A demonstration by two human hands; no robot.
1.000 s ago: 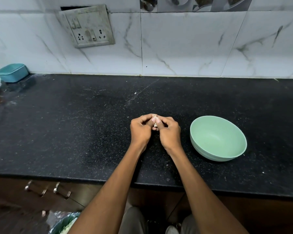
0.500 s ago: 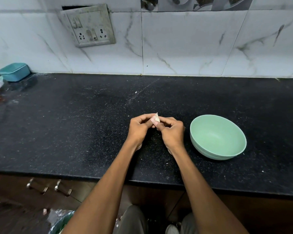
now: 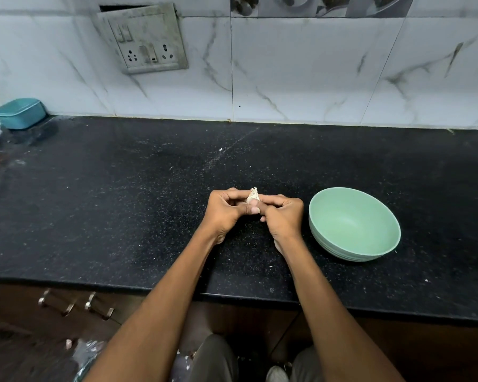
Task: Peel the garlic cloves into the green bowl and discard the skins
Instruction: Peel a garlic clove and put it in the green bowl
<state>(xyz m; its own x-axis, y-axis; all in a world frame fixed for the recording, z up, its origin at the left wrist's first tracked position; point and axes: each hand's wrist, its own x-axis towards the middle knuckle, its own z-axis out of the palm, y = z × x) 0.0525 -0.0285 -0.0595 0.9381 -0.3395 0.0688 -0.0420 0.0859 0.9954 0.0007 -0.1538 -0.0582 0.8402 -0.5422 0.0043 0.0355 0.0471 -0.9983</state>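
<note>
Currently both hands, left [image 3: 224,210] and right [image 3: 283,216], pinch the garlic [image 3: 253,196]; skin may drop onto counter [image 3: 149,188], clove miss bowl [image 3: 370,252].

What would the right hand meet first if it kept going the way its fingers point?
The right hand points toward the left hand, so it would press first into the garlic clove both hands pinch, then the left fingers. Depth between them is unclear.

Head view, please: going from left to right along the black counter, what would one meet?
Teal container → left hand → garlic clove pinched by both hands → right hand → green bowl.
</note>
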